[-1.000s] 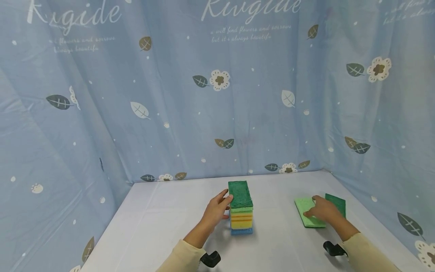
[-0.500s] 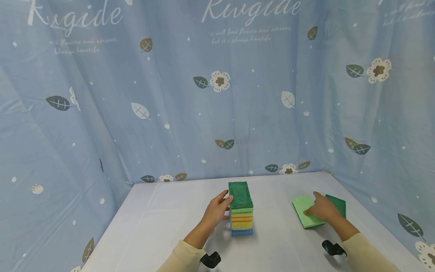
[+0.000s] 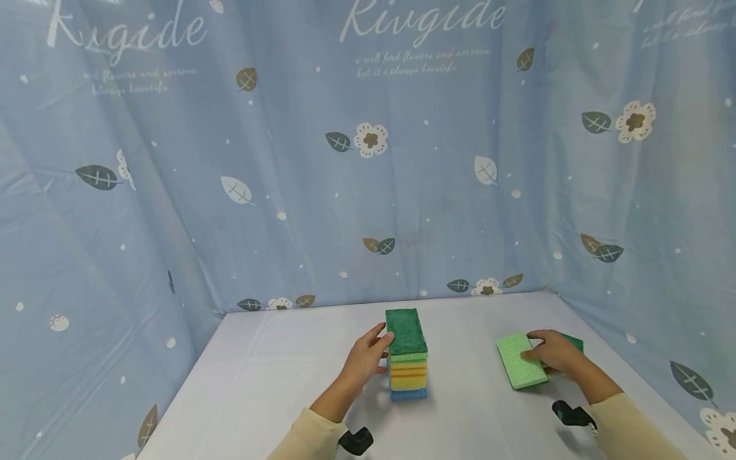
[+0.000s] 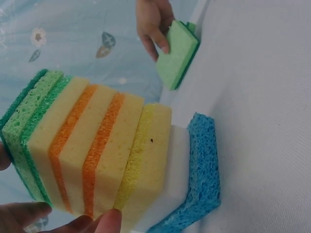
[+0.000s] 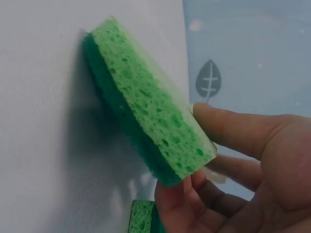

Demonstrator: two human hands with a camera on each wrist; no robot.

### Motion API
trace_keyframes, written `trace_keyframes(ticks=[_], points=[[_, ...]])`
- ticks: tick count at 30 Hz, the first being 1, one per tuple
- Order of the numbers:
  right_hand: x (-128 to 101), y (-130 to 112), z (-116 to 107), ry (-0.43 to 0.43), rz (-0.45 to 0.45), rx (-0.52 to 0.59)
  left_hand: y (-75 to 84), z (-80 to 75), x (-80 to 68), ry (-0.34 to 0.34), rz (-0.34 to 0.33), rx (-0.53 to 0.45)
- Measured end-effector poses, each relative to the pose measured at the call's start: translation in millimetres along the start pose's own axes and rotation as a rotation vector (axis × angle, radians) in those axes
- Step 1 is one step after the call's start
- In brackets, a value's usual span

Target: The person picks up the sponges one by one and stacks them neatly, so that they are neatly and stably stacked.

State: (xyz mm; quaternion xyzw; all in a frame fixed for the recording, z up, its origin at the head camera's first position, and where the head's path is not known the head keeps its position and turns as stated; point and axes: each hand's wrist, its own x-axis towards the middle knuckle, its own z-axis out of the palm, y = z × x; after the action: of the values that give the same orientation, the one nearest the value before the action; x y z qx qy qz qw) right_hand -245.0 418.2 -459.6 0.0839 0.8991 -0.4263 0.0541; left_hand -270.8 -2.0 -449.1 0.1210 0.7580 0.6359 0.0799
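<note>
Sponges fill the middle of this scene. On the white table point(image 3: 259, 383) stands a sponge stack point(image 3: 407, 354), dark green scouring face on top, then light green, cream with orange stripes, yellow, white, and a blue sponge at the bottom that sticks out a little from the rest in the left wrist view. The left hand point(image 3: 365, 359) rests against the stack's left side, thumb by the top sponge and fingers point(image 4: 99, 224) lightly bent along the near lower layers; they touch the stack without clearly wrapping it.

Well to the right of the stack, the right hand point(image 3: 553, 351) grips a light green sponge point(image 3: 520, 360) with a dark green scouring layer on its underside. In the right wrist view the thumb lies on the light green top face at the near end, and the fingers point(image 5: 177, 206) curl under the dark side, so that end is pinched and raised off the table while the far end rests on or close to it. Just behind the hand, another dark green sponge point(image 3: 573, 344) lies flat on the table, mostly hidden; a corner of it shows at the bottom of the right wrist view.

Cream sleeves cover both forearms. A blue curtain point(image 3: 230, 160) printed with leaves, flowers and script lettering hangs around the table on three sides.
</note>
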Motion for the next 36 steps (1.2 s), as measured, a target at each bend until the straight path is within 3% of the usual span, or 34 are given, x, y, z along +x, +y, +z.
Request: trace_keyframes(ticks=[22, 36], points=[[-7.3, -9.3, 3.6, -0.036, -0.033, 0.115, 0.1, 1.4, -1.1, -0.006, 0.010, 0.003], [-13.7, -38.2, 10.8, -0.050, -0.062, 0.160, 0.6, 1.3, -1.8, -0.015, 0.009, 0.006]])
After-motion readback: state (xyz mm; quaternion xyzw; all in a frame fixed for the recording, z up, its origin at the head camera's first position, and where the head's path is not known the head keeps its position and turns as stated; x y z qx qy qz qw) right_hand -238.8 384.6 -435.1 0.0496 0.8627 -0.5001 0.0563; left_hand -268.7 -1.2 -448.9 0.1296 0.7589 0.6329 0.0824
